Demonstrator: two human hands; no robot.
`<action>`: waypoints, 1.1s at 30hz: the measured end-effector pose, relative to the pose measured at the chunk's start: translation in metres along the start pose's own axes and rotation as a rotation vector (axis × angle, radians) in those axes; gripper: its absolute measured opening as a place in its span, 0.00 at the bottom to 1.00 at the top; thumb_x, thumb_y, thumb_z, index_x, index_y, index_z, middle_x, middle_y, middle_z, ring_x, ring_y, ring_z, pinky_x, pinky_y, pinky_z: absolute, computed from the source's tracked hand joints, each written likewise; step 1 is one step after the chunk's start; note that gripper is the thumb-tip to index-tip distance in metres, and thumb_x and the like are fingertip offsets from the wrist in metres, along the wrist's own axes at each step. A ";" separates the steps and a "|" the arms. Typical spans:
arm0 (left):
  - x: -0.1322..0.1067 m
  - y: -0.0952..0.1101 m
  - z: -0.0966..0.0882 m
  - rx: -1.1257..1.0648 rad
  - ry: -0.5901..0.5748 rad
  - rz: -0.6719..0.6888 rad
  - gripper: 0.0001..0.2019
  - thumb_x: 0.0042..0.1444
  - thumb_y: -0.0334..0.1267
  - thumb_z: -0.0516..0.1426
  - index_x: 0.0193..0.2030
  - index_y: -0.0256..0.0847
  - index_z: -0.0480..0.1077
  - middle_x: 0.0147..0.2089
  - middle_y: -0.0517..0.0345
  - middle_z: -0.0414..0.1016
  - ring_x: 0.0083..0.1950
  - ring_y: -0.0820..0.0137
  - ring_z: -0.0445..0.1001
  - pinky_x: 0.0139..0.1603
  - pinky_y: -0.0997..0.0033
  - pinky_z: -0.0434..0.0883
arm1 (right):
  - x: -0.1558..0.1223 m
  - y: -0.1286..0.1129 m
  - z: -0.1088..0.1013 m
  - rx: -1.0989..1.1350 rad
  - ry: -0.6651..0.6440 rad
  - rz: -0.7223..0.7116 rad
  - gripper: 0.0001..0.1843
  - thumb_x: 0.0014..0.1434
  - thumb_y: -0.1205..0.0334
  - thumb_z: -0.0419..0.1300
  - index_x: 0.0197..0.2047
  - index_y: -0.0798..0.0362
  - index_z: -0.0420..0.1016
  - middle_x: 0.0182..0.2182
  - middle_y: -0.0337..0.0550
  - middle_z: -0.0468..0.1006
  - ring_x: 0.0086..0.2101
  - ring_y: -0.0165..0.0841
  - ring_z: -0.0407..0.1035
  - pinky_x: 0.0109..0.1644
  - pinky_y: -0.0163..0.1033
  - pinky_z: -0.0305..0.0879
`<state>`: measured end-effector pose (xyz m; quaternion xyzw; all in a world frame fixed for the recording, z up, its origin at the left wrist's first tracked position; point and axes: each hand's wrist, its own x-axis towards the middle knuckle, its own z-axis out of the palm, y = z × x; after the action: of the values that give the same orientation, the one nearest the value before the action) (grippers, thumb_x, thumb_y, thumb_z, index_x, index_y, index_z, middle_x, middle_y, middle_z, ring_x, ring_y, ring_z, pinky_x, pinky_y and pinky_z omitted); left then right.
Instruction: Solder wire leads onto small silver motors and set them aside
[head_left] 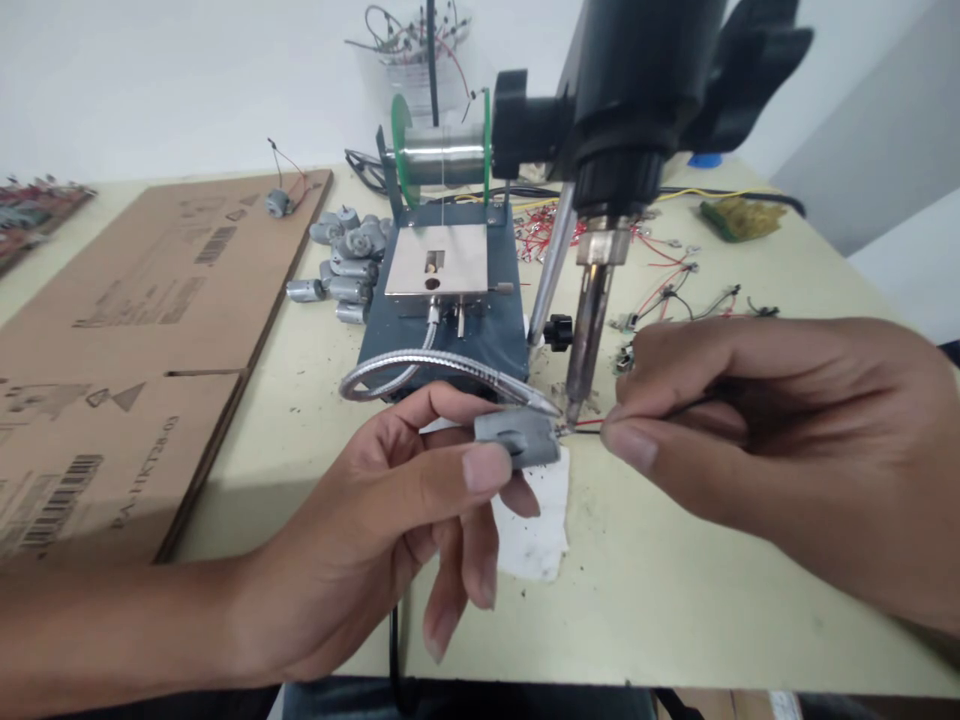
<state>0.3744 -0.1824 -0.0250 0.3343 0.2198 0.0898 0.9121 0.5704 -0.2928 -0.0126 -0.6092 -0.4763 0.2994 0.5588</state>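
1. Grey metal DC motor, small and held at centre of view, just short of 6 o'clock from the solder spool. Clock positions below are read from this motor, with 12 o'clock at the far edge of the counter.
2. Left hand at 7 o'clock: narrow pinch, thumb on top of the motor and fingers curled beneath, holding it clear of the counter.
3. Right hand at 3 o'clock: tight pinch between thumb and forefinger on a thin black wire, which runs to the motor's end. A red wire lies alongside there.
4. Soldering iron, held upright in a black stand, at 1 o'clock. Its tip is at the motor's terminal; contact cannot be told from this view.
5. Flexible metal gooseneck at 11 o'clock, its end reaching the motor.
6. Solder spool with green flanges at 12 o'clock, on a blue-based stand.
7. Loose heap of similar motors at 11 o'clock, beside the stand.
8. Flattened cardboard sheet at 9 to 10 o'clock, with one wired motor on it.
9. White cloth under the left hand's fingers, 6 o'clock.
10. Scattered red-wired pieces at 2 o'clock.
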 end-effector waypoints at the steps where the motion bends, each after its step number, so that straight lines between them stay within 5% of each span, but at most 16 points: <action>1: 0.000 0.000 0.000 0.004 0.008 -0.003 0.08 0.64 0.38 0.66 0.41 0.39 0.71 0.36 0.62 0.82 0.20 0.80 0.74 0.16 0.87 0.74 | 0.000 0.000 0.000 -0.011 0.001 -0.007 0.07 0.51 0.68 0.75 0.27 0.48 0.83 0.16 0.31 0.62 0.19 0.22 0.51 0.20 0.33 0.45; 33: -0.002 0.005 0.002 -0.007 0.003 -0.009 0.06 0.64 0.36 0.66 0.40 0.38 0.74 0.35 0.62 0.83 0.19 0.81 0.76 0.16 0.89 0.73 | -0.002 -0.003 0.002 0.016 0.029 -0.006 0.08 0.50 0.69 0.75 0.27 0.47 0.84 0.16 0.31 0.62 0.19 0.23 0.52 0.19 0.32 0.48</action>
<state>0.3732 -0.1800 -0.0199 0.3299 0.2224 0.0871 0.9133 0.5670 -0.2941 -0.0106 -0.6075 -0.4675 0.2929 0.5715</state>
